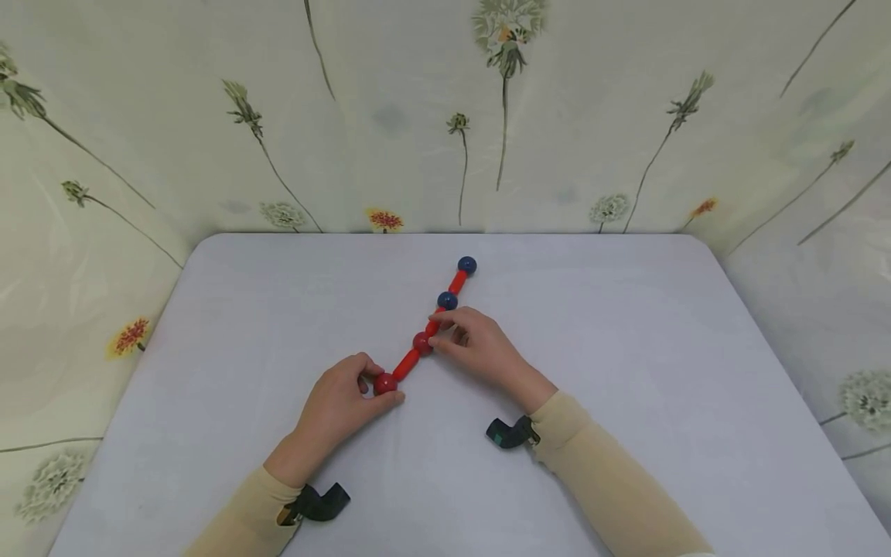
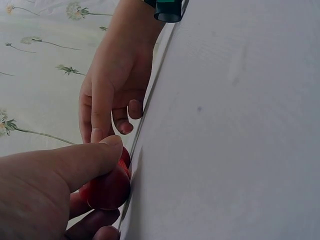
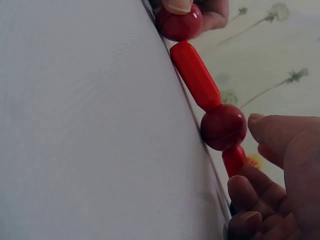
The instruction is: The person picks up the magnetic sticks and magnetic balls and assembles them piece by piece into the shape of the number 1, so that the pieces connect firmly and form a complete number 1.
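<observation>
A chain of balls and red rods lies slantwise on the table. From its near end come a red ball [image 1: 386, 384], a long red rod [image 1: 406, 365], a second red ball [image 1: 422, 343], a partly covered red rod [image 1: 433, 328], a blue ball [image 1: 448, 300], another red rod [image 1: 457, 281] and a far blue ball [image 1: 467, 265]. My left hand [image 1: 343, 398] holds the near red ball [image 2: 109, 189] between thumb and fingers. With curled fingers, my right hand [image 1: 480, 346] grips about the partly covered rod [image 3: 233, 161], its thumb close beside the second red ball [image 3: 224, 127].
A white-covered table [image 1: 661, 348] spreads beneath both hands. Flower-printed cloth [image 1: 404, 155] rises behind its far edge and along both sides. Dark curved devices [image 1: 510, 433] sit at both sleeve cuffs.
</observation>
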`<state>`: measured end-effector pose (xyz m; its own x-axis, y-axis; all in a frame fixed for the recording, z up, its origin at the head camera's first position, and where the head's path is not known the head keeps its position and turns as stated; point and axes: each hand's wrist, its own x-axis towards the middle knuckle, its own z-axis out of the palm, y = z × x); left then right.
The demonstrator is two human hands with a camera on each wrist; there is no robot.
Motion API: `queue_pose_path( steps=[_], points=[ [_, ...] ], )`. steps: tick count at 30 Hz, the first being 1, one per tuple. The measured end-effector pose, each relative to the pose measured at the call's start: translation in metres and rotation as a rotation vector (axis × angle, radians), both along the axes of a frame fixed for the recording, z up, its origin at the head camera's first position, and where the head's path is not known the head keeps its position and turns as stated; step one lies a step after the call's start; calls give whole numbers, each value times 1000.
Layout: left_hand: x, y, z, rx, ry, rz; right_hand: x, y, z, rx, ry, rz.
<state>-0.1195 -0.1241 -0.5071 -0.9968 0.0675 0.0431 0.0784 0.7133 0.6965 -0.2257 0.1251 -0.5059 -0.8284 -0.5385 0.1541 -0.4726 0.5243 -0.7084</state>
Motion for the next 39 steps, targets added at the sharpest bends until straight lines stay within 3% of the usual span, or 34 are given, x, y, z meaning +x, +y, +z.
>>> queue_pose_path(
  steps=[16, 39],
  points=[
    [1, 0, 1, 2, -9, 2, 3, -5, -6, 63, 70, 80],
    [2, 1, 3, 6, 1, 7, 4, -7, -4, 89, 50, 57]
  ],
)
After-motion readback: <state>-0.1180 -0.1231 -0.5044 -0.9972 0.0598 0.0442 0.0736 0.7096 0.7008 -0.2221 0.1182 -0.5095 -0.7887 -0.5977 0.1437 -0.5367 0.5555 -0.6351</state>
